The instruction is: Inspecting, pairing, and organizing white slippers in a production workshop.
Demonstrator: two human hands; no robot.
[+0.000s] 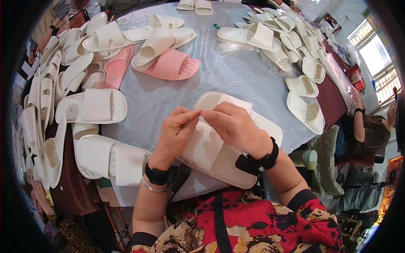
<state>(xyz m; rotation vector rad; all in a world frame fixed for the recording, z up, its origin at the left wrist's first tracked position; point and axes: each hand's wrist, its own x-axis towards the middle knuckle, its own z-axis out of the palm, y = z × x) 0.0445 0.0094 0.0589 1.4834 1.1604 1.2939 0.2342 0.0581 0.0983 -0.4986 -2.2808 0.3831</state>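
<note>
My left hand (175, 131) and my right hand (239, 128) meet fingertip to fingertip above the table. Both are closed in a pinch. Whatever lies between the fingertips is too small to make out. Right beneath them rests a white slipper (230, 163), slanting toward my body on the right, partly covered by my hands. A second white slipper (270, 126) lies just behind it, half hidden by my right hand. To the left of my left wrist sits another white slipper (93, 156), its strap toward me.
A pale plastic sheet (236, 69) covers the round table. Piles of white slippers (291, 42) lie at the far right and along the left edge. Among the left ones are pink slippers (173, 65). People sit around; one person (371, 130) is at the right.
</note>
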